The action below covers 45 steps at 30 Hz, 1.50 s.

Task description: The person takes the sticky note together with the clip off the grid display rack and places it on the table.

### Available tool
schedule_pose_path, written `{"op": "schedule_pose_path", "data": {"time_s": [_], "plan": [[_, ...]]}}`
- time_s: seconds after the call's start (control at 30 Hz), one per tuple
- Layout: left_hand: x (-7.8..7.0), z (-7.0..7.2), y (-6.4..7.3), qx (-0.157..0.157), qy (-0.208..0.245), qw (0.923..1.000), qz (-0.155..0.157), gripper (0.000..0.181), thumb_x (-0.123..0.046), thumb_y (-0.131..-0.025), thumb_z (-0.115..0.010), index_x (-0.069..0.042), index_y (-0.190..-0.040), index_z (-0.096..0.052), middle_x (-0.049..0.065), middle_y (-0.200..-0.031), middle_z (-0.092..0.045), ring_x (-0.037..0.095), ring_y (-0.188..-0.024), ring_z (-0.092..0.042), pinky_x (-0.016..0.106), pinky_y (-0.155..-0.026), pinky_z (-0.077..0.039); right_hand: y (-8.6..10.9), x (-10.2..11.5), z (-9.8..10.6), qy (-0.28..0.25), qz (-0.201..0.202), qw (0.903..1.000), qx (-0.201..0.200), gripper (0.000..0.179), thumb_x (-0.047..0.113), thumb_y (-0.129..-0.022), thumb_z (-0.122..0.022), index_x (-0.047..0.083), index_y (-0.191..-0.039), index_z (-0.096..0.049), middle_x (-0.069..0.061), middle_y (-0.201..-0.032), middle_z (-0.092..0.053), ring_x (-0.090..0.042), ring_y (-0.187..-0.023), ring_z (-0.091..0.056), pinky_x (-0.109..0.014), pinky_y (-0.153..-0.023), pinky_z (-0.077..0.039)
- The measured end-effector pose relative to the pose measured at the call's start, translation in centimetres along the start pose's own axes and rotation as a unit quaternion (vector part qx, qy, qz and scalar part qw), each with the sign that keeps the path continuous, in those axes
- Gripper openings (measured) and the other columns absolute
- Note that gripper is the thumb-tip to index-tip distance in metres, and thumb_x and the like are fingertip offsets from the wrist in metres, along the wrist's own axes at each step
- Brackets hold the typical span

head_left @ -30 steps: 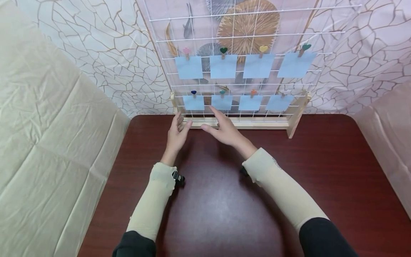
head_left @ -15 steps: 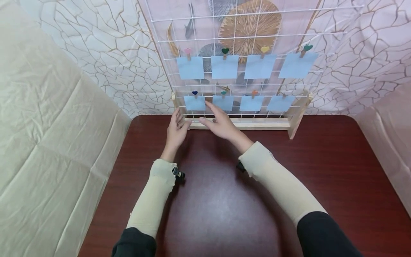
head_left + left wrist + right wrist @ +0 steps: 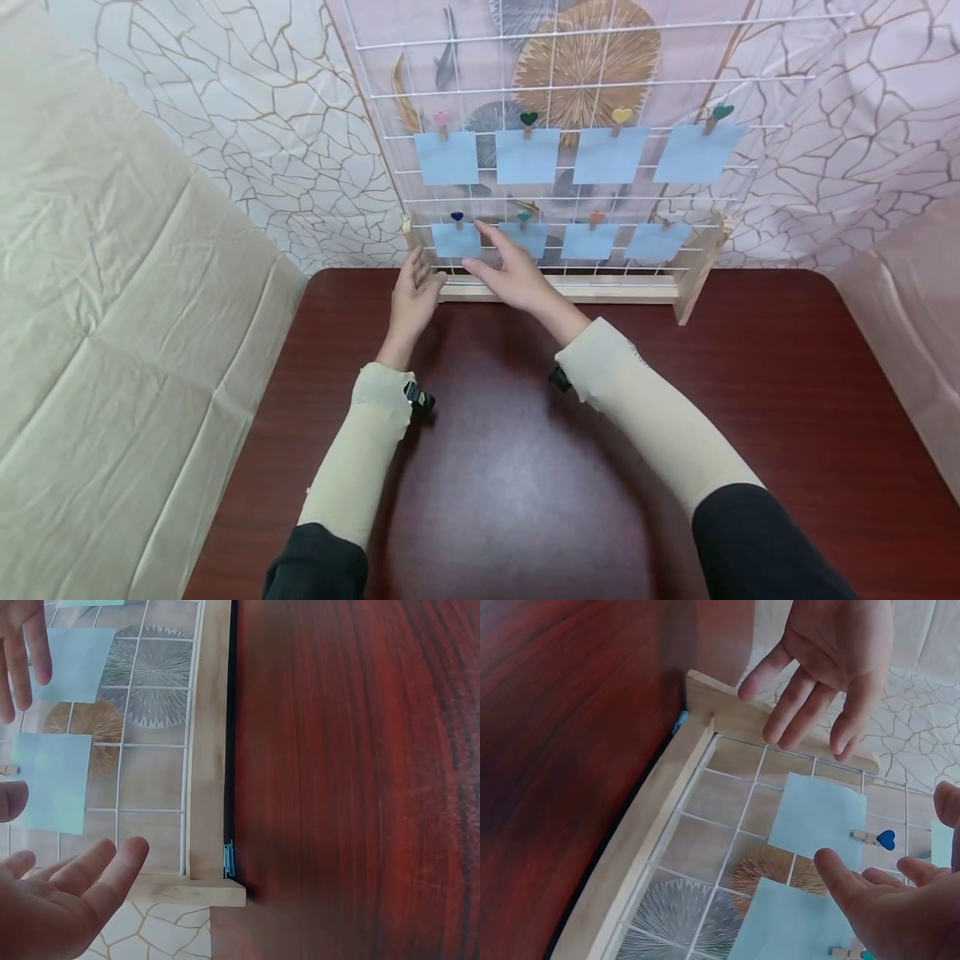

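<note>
While nothing is gripped by the left hand (image 3: 414,302) or the right hand (image 3: 517,275), eight blue cards (image 3: 609,156) are already hung in two rows.
The cards are carried by the white wire grid (image 3: 570,87) at the upper centre of the head view, seven plainly by heart-topped clips (image 3: 622,117). Both hands are held with fingers loosely spread near the lower row's left end; contact cannot be told. With every visible card hung, the arrangement appears nearly complete; at most, straightening seems left.

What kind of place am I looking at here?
Probably a staged indoor work nook: a reddish-brown table, a crackle-patterned backdrop behind it, and a white wire grid with blue paper notes clipped on.
</note>
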<state>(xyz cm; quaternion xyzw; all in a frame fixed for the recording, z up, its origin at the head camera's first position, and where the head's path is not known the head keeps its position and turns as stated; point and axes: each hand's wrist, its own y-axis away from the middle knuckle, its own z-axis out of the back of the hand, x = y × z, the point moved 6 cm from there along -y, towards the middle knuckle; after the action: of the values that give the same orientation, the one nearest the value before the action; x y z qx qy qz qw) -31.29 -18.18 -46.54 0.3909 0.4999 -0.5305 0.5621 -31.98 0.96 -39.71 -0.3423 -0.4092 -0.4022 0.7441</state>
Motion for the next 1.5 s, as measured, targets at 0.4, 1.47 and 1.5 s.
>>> {"op": "schedule_pose_path", "data": {"time_s": [0.4, 1.47, 1.5], "plan": [[-0.1, -0.2, -0.7, 0.007, 0.012, 0.9997, 0.018, 0.067, -0.020, -0.105, -0.064, -0.019, -0.165, -0.035, 0.017, -0.167, -0.037, 0.029, -0.149, -0.045, 0.047, -0.102, -0.056, -1.3, 1.1, 0.4, 0.023, 0.008, 0.9997, -0.001, 0.073, 0.036, -0.107, -0.062, 0.008, -0.166, -0.029, -0.011, -0.172, -0.029, -0.036, -0.154, -0.034, -0.051, -0.116, -0.043], [0.1, -1.3, -2.2, 0.040, 0.092, 0.9936, 0.052, 0.066, -0.020, -0.108, -0.060, -0.018, -0.167, -0.030, 0.023, -0.165, -0.037, 0.044, -0.130, -0.061, 0.066, -0.103, -0.049, -4.0, 0.9, 0.1, 0.036, -0.033, 0.9988, 0.007, 0.066, 0.032, -0.110, -0.058, 0.012, -0.166, -0.031, -0.010, -0.171, -0.031, -0.033, -0.152, -0.038, -0.050, -0.119, -0.038], [0.0, -1.3, -2.1, 0.041, 0.091, 0.9937, 0.053, 0.066, -0.020, -0.108, -0.060, -0.018, -0.167, -0.030, 0.023, -0.165, -0.037, 0.044, -0.130, -0.061, 0.066, -0.103, -0.049, -4.1, 0.9, 0.1, 0.036, -0.034, 0.9987, 0.009, 0.066, 0.032, -0.110, -0.058, 0.012, -0.166, -0.031, -0.010, -0.171, -0.031, -0.033, -0.151, -0.038, -0.050, -0.118, -0.039]]}}
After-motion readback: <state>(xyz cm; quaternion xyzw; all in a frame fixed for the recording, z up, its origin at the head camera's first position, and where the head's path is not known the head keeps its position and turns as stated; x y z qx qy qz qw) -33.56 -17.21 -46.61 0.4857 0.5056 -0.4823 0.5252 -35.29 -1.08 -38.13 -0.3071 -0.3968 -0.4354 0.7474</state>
